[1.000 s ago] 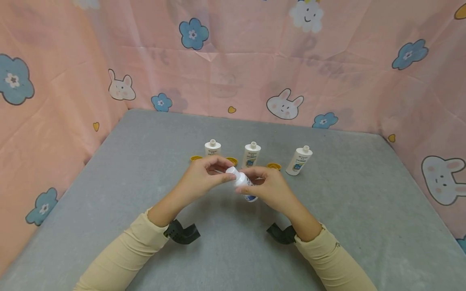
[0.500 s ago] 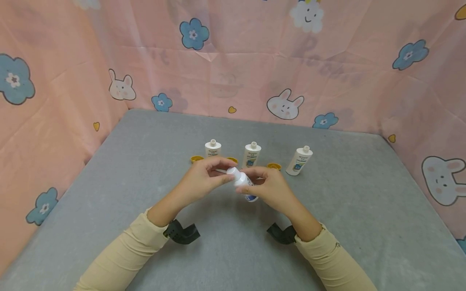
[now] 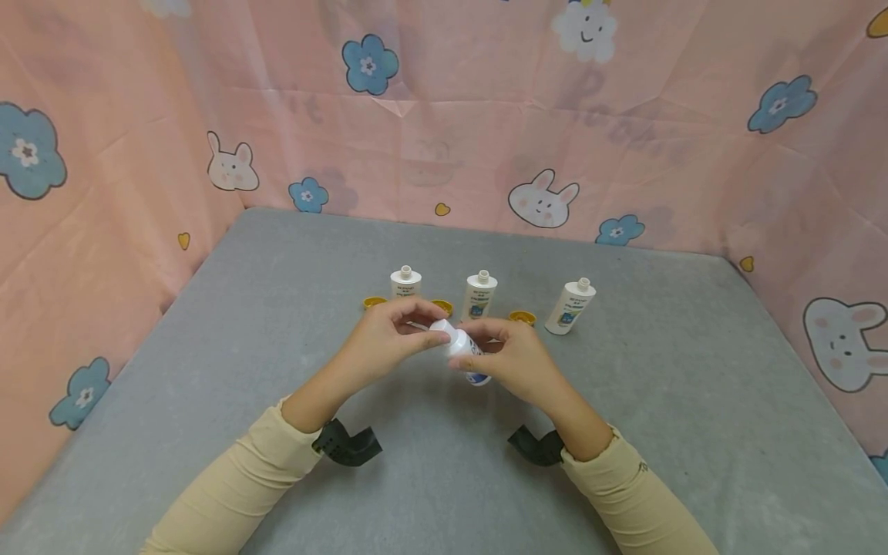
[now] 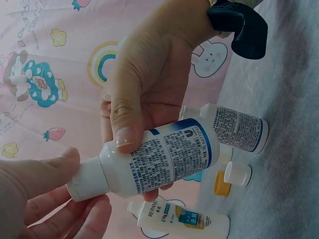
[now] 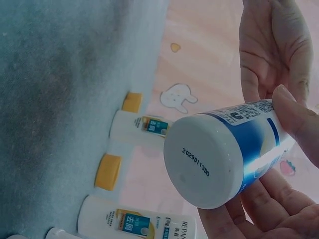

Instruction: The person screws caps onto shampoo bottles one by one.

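Over the middle of the table, a white plastic bottle point(image 3: 463, 348) with a blue band and small-print label is held tilted between both hands. My left hand point(image 3: 380, 330) pinches its white cap point(image 4: 88, 180) between thumb and fingers. My right hand point(image 3: 519, 356) grips the bottle body, thumb on one side and fingers on the other. In the right wrist view the bottle's round base point(image 5: 203, 162) faces the camera with a printed number. The cap sits at the bottle's neck; whether it is loose cannot be told.
Three capless white bottles, left point(image 3: 405, 282), middle point(image 3: 480, 296) and right point(image 3: 570, 307), stand behind the hands. Yellow caps point(image 3: 523, 317) lie beside them. In the left wrist view, another labelled bottle point(image 4: 240, 130) and a white cap point(image 4: 238, 173) show. A pink printed curtain point(image 3: 444, 139) surrounds the grey table.
The left fingers and the white cap have shifted slightly right, then back left, with a small turn. The right hand and bottle body have stayed in almost the same place.
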Available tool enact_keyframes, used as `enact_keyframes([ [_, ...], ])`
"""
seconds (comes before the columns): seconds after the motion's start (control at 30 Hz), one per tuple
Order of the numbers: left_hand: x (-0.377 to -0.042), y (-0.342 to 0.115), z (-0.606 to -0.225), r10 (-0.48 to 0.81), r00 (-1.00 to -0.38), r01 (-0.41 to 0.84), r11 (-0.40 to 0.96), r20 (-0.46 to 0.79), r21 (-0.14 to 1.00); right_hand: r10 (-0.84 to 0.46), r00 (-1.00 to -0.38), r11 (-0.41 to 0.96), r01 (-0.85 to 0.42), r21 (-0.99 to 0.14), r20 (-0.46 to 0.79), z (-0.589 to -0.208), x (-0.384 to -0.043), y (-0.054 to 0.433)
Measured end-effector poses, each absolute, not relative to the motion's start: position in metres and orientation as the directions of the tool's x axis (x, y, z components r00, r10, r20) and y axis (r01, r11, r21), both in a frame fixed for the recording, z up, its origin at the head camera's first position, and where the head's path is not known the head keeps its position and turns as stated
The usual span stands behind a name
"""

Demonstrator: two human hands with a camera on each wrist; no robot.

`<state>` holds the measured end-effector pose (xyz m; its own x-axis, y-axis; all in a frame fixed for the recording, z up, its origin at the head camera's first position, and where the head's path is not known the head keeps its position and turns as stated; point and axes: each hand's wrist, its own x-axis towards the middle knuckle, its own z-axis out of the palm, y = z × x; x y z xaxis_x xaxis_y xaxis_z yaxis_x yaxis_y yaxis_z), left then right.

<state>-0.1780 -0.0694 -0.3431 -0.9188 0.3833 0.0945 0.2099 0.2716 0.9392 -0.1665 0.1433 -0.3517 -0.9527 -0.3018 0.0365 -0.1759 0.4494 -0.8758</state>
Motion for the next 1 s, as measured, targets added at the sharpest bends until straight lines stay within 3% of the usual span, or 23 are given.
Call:
enact_keyframes([
  [0.47, -0.176, -0.0722, -0.3424, 0.459, -0.875, 0.279, 0.22, 0.153, 0.935, -0.304, -0.952, 0.447, -0.175, -0.878, 0.035, -0.3519, -0.1673, 0.1433],
  [0.7, -0.1789, -0.072, -0.3409, 0.377, -0.924, 0.162, 0.241, 0.061, 0.957, -0.285, -0.958, 0.454, -0.16, -0.876, 0.027, -0.3516, -0.1667, 0.1422],
  [1.0, -0.1775, -0.0699, -0.3401, 0.343, -0.936, 0.188, 0.308, 0.076, 0.932, -0.287, -0.957, 0.449, -0.165, -0.878, 0.033, -0.3527, -0.1668, 0.1419],
])
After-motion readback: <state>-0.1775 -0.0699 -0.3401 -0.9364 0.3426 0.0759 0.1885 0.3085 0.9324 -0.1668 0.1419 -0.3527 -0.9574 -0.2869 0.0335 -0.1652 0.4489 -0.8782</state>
